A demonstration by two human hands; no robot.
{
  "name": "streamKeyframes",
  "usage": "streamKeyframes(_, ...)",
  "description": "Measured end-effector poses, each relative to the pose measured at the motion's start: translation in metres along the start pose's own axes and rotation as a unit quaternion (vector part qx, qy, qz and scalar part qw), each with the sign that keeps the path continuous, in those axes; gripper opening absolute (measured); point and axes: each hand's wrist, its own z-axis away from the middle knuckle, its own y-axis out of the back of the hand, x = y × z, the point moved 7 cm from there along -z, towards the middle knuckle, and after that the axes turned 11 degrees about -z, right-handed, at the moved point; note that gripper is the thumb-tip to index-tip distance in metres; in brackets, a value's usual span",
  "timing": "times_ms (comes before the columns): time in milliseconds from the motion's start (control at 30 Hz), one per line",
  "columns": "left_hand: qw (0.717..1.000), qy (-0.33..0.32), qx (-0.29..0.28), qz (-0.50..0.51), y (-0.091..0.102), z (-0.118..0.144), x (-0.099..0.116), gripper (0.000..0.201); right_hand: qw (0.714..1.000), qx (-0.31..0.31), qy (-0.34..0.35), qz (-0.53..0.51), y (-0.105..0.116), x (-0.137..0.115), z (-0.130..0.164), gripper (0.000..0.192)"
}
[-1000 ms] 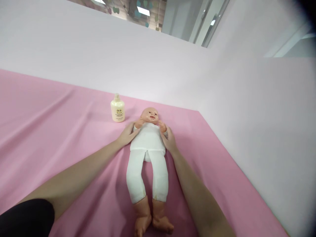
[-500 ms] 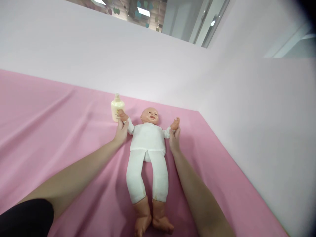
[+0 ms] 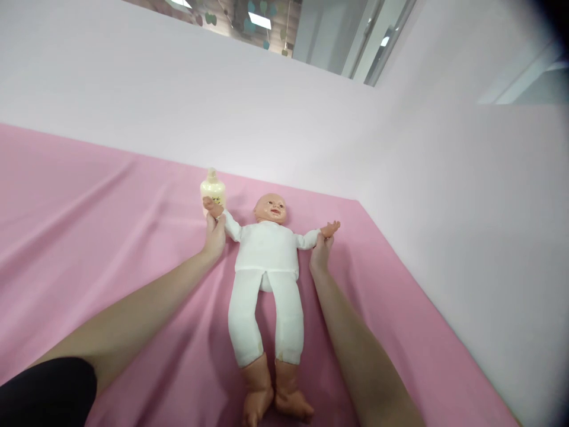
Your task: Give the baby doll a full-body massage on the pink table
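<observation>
A baby doll (image 3: 267, 249) with a white cloth body lies on its back on a pink sheet (image 3: 146, 261), head away from me and feet towards me. My left hand (image 3: 215, 237) is closed around the wrist of the doll's arm on the left. On the other side my right hand (image 3: 322, 252) grips the wrist of the doll's other arm. Both doll arms are stretched out sideways, their plastic hands showing above my fingers. Just behind the doll's left-side hand stands a pale yellow pump bottle (image 3: 212, 188), partly hidden by it.
A white wall (image 3: 249, 118) rises behind the sheet, and another white wall (image 3: 466, 207) runs along the right side. Above the back wall, a window (image 3: 329, 35) shows ceiling lights and hanging decorations.
Both my hands have moved outward with the doll's arms, spreading them wider. The doll's left-side hand now overlaps more of the bottle. Its body and legs stay put.
</observation>
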Motion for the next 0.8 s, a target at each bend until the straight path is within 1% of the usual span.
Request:
streamKeyframes(33, 0.999, -0.029, -0.018, -0.022, -0.003, 0.002, 0.005, 0.034, 1.000, -0.011, 0.011, 0.006, -0.005, -0.008, 0.003, 0.059)
streamKeyframes(100, 0.991, -0.089, -0.064, -0.071, -0.012, 0.008, 0.017, 0.040, 0.997, -0.058, 0.039, 0.033, -0.019, -0.023, 0.010, 0.056)
streamKeyframes(167, 0.973, -0.149, -0.116, -0.132, -0.022, 0.015, 0.028, 0.044, 0.990, -0.117, 0.041, 0.072, -0.033, -0.028, 0.017, 0.053)
streamKeyframes(267, 0.925, -0.233, -0.188, -0.236, -0.038, 0.027, 0.040, 0.043, 0.969, -0.207, 0.034, 0.132, -0.047, -0.024, 0.025, 0.048)
streamKeyframes(333, 0.896, -0.268, -0.214, -0.283, -0.044, 0.033, 0.044, 0.043, 0.951, -0.254, 0.051, 0.170, -0.052, -0.021, 0.028, 0.045)
streamKeyframes(367, 0.888, -0.278, -0.220, -0.293, -0.045, 0.034, 0.045, 0.044, 0.944, -0.269, 0.060, 0.184, -0.054, -0.019, 0.029, 0.045)
streamKeyframes(400, 0.886, -0.281, -0.221, -0.294, -0.046, 0.035, 0.045, 0.044, 0.939, -0.278, 0.066, 0.193, -0.054, -0.018, 0.029, 0.046)
streamKeyframes(467, 0.896, -0.269, -0.218, -0.278, -0.044, 0.034, 0.045, 0.044, 0.938, -0.282, 0.064, 0.190, -0.054, -0.016, 0.029, 0.048)
streamKeyframes(567, 0.917, -0.239, -0.204, -0.247, -0.039, 0.031, 0.042, 0.045, 0.955, -0.254, 0.028, 0.153, -0.050, -0.015, 0.027, 0.050)
streamKeyframes(633, 0.931, -0.218, -0.187, -0.225, -0.036, 0.029, 0.039, 0.045, 0.968, -0.217, -0.005, 0.124, -0.045, -0.014, 0.024, 0.050)
streamKeyframes(700, 0.951, -0.187, -0.163, -0.183, -0.032, 0.024, 0.035, 0.044, 0.980, -0.170, -0.026, 0.100, -0.038, -0.013, 0.021, 0.050)
streamKeyframes(800, 0.985, -0.113, -0.098, -0.086, -0.021, 0.014, 0.023, 0.040, 0.993, -0.102, -0.015, 0.054, -0.026, -0.013, 0.013, 0.054)
